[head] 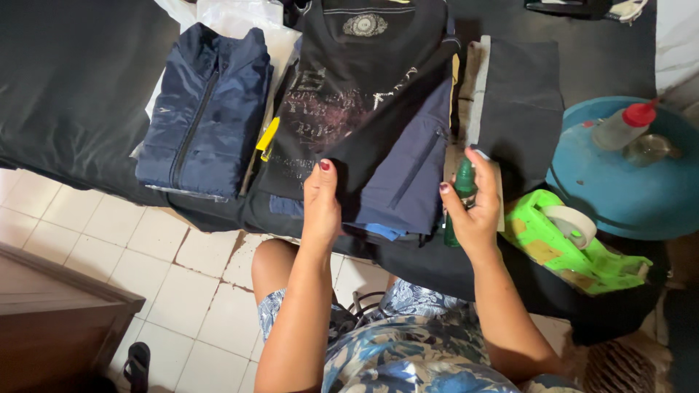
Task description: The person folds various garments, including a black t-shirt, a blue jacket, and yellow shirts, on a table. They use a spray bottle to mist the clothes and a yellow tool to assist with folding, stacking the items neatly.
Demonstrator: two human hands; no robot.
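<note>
Item: black shirt [349, 94], printed front up, on the worktop [73, 87] draped in dark cloth. Our left hand [321, 200] pinches its lower hem; our right hand [475, 207] is closed round a small green bottle [460, 196], just right of the shirt. We judge it best to keep the hem taut and the bottle upright. Left of the shirt: folded navy jacket [204, 109]. Right of it: grey cloth [520, 102], green tape dispenser [564, 240], blue drum lid [626, 189]. Below: tiled floor [182, 284].
</note>
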